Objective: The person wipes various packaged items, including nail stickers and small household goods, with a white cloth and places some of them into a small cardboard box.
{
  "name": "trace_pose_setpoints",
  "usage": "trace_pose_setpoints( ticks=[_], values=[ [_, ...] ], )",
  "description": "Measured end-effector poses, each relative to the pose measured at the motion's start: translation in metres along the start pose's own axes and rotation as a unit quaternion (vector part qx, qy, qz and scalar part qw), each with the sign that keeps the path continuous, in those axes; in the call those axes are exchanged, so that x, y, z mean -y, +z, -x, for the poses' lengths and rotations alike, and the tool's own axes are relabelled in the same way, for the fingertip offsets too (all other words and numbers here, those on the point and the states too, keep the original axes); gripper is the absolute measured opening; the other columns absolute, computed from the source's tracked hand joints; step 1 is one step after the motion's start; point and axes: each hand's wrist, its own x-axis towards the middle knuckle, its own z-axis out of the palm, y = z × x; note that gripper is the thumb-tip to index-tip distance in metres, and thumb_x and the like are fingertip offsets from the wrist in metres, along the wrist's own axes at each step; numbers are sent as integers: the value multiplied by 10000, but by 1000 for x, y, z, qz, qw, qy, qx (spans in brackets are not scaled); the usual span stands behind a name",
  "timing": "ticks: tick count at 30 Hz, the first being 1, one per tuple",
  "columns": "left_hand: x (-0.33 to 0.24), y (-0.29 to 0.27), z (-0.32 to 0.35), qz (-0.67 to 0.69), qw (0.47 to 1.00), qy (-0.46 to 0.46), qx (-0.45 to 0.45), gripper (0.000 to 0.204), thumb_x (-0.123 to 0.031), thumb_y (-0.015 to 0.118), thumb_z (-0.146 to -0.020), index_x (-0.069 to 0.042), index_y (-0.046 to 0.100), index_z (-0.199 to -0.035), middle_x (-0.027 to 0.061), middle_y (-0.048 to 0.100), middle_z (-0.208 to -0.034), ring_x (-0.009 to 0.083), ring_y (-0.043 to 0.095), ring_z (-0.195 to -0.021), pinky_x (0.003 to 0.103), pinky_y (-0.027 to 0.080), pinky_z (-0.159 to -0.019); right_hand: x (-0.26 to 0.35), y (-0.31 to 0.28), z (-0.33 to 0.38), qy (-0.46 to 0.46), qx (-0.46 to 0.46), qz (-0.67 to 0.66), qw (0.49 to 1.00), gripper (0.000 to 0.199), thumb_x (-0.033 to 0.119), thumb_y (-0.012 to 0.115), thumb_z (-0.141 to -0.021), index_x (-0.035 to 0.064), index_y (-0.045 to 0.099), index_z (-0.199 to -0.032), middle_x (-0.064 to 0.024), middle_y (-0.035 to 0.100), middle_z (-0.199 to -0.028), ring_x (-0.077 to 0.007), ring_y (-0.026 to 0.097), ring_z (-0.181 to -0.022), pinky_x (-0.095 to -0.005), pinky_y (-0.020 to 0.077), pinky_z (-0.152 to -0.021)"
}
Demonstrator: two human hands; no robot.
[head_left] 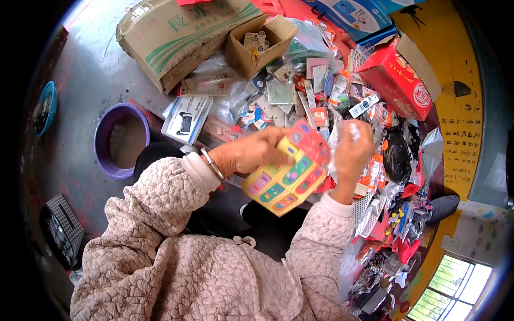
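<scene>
Two hands meet over our lap in the head view. Our left hand (257,152) grips the upper edge of a yellow toy phone (286,174) with coloured buttons. Its long axis runs diagonally, top end pointing up-right, lower end down-left, button face toward us. Our right hand (353,150) closes on a clear plastic bag (342,134) just beside the toy's top end.

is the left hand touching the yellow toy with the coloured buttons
Touching. The head view shows the left hand wrapped over the top edge of the yellow toy, fingers pressed on it with no gap. The right hand holds clear plastic wrap beside it.
</scene>
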Motion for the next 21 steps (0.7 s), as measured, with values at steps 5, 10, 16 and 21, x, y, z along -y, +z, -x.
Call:
trace_pose_setpoints(
  ticks=[5, 10, 16, 21],
  values=[
    [-6, -14, -8, 264, 955, 46, -125, 339, -50, 507, -853, -33, 401, -1174, 134, 571, -1085, 247, 604, -945, 392, 515, -806, -32, -39, 0, 237, -57, -354, 903, 308, 276, 529, -878, -25, 585, -840, -61, 562, -723, -97, 519, -626, -225, 424, -539],
    [-11, -14, -11, 286, 942, 71, -161, 293, -142, 490, -885, -47, 410, -1151, 119, 571, -1077, 222, 611, -926, 363, 530, -785, -7, -28, 19, 255, 303, -429, 812, 445, 369, 519, -867, -55, 568, -992, -85, 611, -838, -124, 577, -712, -238, 462, -633],
    [-7, -21, -10, 357, 929, 54, -83, 363, -191, 509, -881, -34, 408, -1192, 126, 548, -1123, 230, 582, -985, 360, 496, -841, 24, -13, 24, 313, 315, -511, 736, 271, 92, 597, -791, -61, 569, -1013, -110, 631, -894, -145, 617, -743, -246, 487, -678],
    [-2, -15, -3, 222, 973, 60, -12, 454, -102, 578, -824, -27, 389, -1230, 125, 530, -1159, 215, 552, -1037, 353, 467, -878, 24, -15, 19, 327, 249, -568, 713, 274, 54, 588, -781, -59, 567, -1030, -127, 634, -919, -165, 629, -750, -269, 510, -685]
  ],
)
